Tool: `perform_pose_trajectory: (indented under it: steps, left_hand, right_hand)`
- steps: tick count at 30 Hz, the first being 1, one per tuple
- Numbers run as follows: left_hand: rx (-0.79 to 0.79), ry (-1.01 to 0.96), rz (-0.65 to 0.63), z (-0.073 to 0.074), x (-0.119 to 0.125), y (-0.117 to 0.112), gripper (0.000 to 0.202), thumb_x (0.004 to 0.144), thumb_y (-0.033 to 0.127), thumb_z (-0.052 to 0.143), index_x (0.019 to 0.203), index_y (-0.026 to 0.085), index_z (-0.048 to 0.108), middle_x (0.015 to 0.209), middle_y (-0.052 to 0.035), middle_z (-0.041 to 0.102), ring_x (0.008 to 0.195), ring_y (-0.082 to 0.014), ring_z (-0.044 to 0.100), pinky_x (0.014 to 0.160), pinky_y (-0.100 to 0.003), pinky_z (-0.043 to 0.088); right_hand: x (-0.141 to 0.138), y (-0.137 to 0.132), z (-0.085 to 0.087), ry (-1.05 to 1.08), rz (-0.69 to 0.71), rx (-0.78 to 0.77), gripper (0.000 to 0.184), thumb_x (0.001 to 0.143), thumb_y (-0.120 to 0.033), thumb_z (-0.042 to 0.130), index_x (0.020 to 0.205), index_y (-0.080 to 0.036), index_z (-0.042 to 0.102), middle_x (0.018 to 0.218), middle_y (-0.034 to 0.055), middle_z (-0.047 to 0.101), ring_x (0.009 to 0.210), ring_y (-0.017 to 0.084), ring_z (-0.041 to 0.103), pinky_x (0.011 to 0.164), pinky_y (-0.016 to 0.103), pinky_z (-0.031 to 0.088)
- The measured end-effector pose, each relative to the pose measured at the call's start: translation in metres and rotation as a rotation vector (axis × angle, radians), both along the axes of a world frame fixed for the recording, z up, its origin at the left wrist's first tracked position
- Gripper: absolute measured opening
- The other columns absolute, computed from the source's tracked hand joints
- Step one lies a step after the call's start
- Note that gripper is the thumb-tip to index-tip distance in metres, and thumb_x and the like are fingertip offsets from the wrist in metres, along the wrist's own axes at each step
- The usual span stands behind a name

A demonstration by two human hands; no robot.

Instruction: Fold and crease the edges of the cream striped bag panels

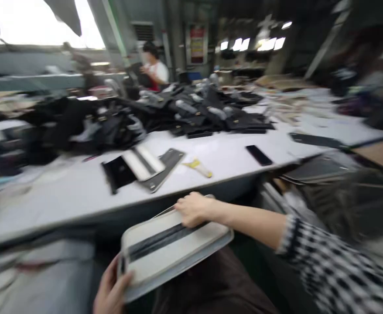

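Observation:
Over my lap lies a flat cream bag panel with a dark stripe along its middle and rounded, edged corners; it seems to have more than one layer. My left hand grips its near left end, thumb on top and fingers underneath. Toward the far right part, my right hand is closed on the panel's upper side with bent fingers; the fingertips are partly hidden. Just beyond, on the table, a smaller cream striped piece rests on a grey panel, beside a black piece.
Yellow-handled snips and a black phone lie on the white table. Heaps of dark bag pieces cover its back. Stacked panels stand at my right, blurred pale pieces at my left. A person sits beyond.

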State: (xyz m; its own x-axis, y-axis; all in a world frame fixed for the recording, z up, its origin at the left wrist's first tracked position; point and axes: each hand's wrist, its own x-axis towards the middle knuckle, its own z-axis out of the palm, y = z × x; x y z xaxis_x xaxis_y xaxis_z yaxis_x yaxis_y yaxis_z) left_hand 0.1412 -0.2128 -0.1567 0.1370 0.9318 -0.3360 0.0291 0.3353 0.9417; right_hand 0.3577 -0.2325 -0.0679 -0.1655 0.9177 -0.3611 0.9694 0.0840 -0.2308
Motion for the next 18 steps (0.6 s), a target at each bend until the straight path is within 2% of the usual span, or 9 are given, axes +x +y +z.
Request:
perform_pose_trajectory:
  steps: [2,5,8,11,12,14,16,18]
  left_hand:
    - [-0.006,-0.012,0.123,-0.004,-0.045,-0.001,0.043,0.079,0.031,0.069,0.120,0.019,0.061,0.123,-0.0085,0.063,0.109,-0.0268,0.060,0.094,-0.044,0.050]
    - [0.008,-0.134,0.122,-0.010,-0.075,-0.002,0.058,0.066,0.020,0.067,0.124,0.019,0.059,0.127,-0.0067,0.063,0.117,-0.0278,0.056,0.102,-0.039,0.043]
    - [0.012,-0.189,0.116,-0.015,-0.077,-0.001,0.061,0.064,0.017,0.061,0.125,0.018,0.058,0.127,-0.0076,0.063,0.119,-0.0273,0.055,0.103,-0.038,0.041]
    - [0.008,-0.194,0.117,-0.016,-0.075,-0.003,0.064,0.061,0.012,0.057,0.124,0.019,0.059,0.126,-0.0064,0.064,0.117,-0.0260,0.056,0.101,-0.036,0.041]
    - [0.005,-0.196,0.116,-0.016,-0.075,-0.003,0.065,0.060,0.011,0.056,0.125,0.020,0.059,0.126,-0.0060,0.064,0.116,-0.0256,0.056,0.101,-0.035,0.041]
    - [-0.004,-0.207,0.118,-0.015,-0.076,-0.004,0.066,0.060,0.010,0.054,0.125,0.020,0.059,0.125,-0.0055,0.064,0.115,-0.0250,0.057,0.098,-0.033,0.043]
    - [-0.015,-0.225,0.122,-0.015,-0.078,-0.005,0.065,0.061,0.010,0.054,0.125,0.021,0.058,0.124,-0.0051,0.064,0.113,-0.0243,0.057,0.093,-0.031,0.044]
    - [-0.030,-0.241,0.132,-0.014,-0.078,-0.004,0.066,0.060,0.010,0.054,0.125,0.021,0.058,0.124,-0.0049,0.064,0.110,-0.0235,0.058,0.089,-0.030,0.046]
  right_hand:
    - [-0.001,0.021,-0.022,-0.060,0.092,0.016,0.032,0.081,-0.019,0.054,0.110,-0.007,0.063,0.112,0.0201,0.064,0.097,0.034,0.066,0.077,0.045,0.051]
    - [-0.003,0.040,-0.041,-0.127,0.179,0.018,0.032,0.082,-0.017,0.047,0.108,-0.009,0.065,0.110,0.0210,0.065,0.092,0.032,0.067,0.076,0.045,0.050]
    - [-0.005,0.041,-0.041,-0.166,0.230,0.002,0.032,0.080,-0.016,0.048,0.106,-0.012,0.066,0.108,0.0196,0.067,0.090,0.029,0.068,0.076,0.041,0.050]
    - [-0.009,0.046,-0.035,-0.199,0.250,-0.013,0.023,0.078,-0.016,0.051,0.093,-0.013,0.069,0.096,0.0182,0.070,0.083,0.029,0.069,0.071,0.039,0.048]
    - [-0.010,0.049,-0.034,-0.199,0.243,-0.023,0.019,0.081,-0.021,0.052,0.087,-0.014,0.069,0.092,0.0178,0.070,0.082,0.030,0.069,0.069,0.038,0.047]
    - [-0.013,0.052,-0.037,-0.165,0.202,-0.032,0.025,0.087,-0.035,0.052,0.081,-0.016,0.067,0.089,0.0156,0.071,0.082,0.030,0.068,0.069,0.037,0.045]
    - [-0.015,0.049,-0.044,-0.122,0.137,0.016,0.034,0.092,-0.047,0.047,0.091,-0.018,0.065,0.092,0.0124,0.070,0.086,0.029,0.067,0.070,0.036,0.044]
    - [-0.016,0.039,-0.054,-0.132,0.096,0.123,0.037,0.095,-0.050,0.043,0.108,-0.020,0.060,0.096,0.0096,0.068,0.085,0.028,0.067,0.069,0.035,0.043]
